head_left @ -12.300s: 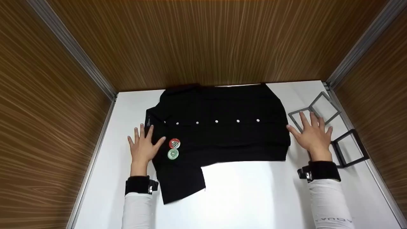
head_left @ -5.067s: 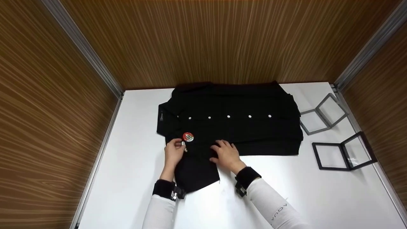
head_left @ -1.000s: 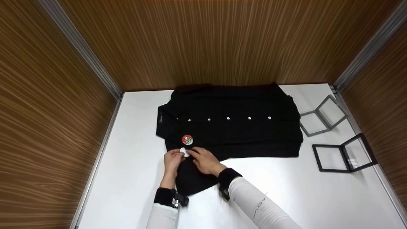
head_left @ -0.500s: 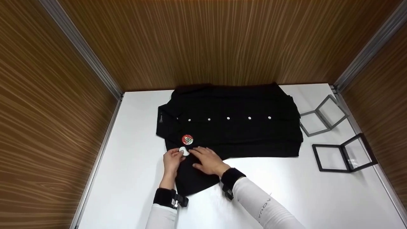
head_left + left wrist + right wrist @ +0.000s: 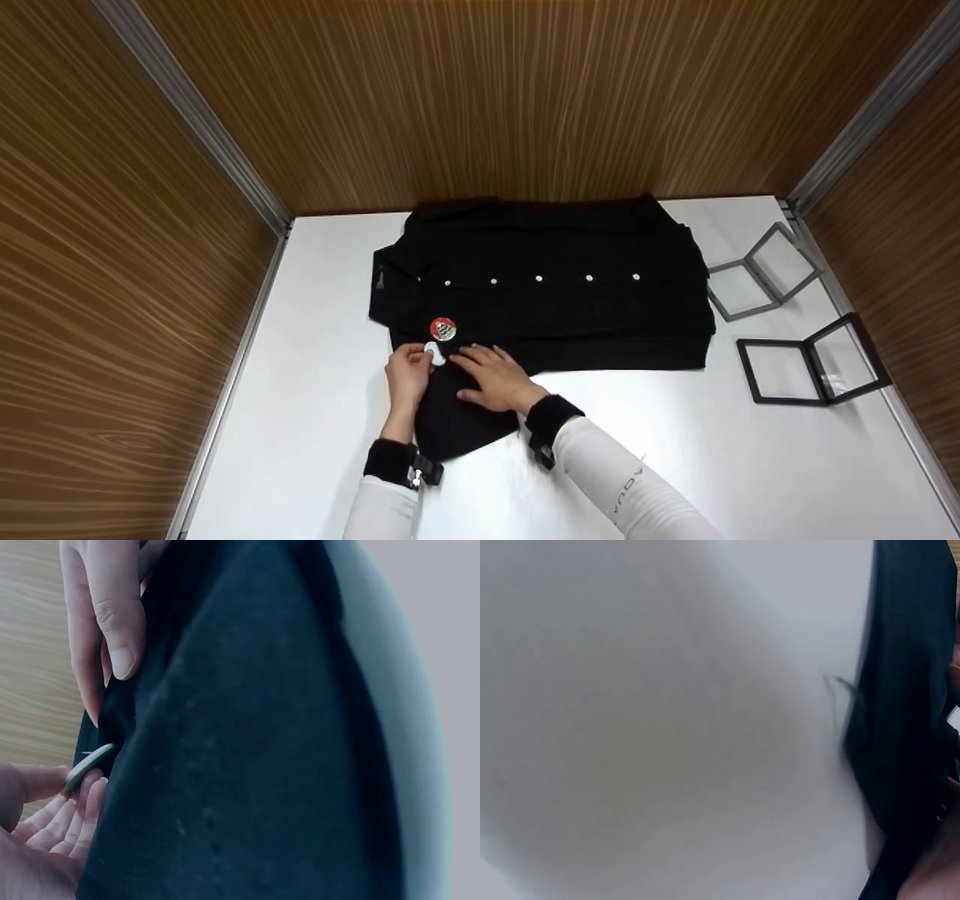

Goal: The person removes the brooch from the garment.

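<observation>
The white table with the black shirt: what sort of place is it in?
Likely a small booth, perhaps for filming handwork: wood-grain walls enclose the table on three sides, metal strips line the corners, and black wristbands carry what may be cameras.

One black shirt (image 5: 570,247), two badges (image 5: 442,329), two hinged frames (image 5: 816,373).
Six white buttons (image 5: 538,278) show on the shirt; there are two black wristbands (image 5: 388,460) and one white tabletop (image 5: 300,390).

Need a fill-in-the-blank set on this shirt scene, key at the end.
In the head view, the left hand pinches a ____ disc.
The right hand rests on a ____ shirt.
Right of the shirt stand ____ folding frames.
The collar is at the shirt's ____ end in that view.

Missing words: white; black; two; left.
</observation>
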Motion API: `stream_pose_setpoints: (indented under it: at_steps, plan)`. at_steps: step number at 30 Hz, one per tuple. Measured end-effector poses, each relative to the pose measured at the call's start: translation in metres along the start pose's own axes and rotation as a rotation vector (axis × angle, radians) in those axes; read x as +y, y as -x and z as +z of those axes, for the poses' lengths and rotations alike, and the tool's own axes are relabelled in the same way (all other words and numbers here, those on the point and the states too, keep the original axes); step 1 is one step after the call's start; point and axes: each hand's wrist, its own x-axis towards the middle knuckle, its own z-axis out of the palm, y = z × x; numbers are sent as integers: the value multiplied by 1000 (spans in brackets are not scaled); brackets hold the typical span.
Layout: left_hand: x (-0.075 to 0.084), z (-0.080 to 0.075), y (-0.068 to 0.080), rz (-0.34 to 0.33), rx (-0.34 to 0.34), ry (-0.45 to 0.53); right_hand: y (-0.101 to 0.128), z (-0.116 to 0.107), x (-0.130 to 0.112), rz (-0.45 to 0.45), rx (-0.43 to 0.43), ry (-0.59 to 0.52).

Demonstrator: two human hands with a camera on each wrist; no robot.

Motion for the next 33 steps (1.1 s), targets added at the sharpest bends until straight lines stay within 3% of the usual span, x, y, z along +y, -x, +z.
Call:
stream_pose_setpoints:
  at_steps: [13,22,33]
  plan:
    - [5,-3,0,107,11,-201,0,2,-3,-2,-71,6]
    - [10,-6,0,125,-14,-210,0,7,-1,16,-61,-2]
    - [20,-8,1,117,-22,-396,0,3,-2,31,-84,16]
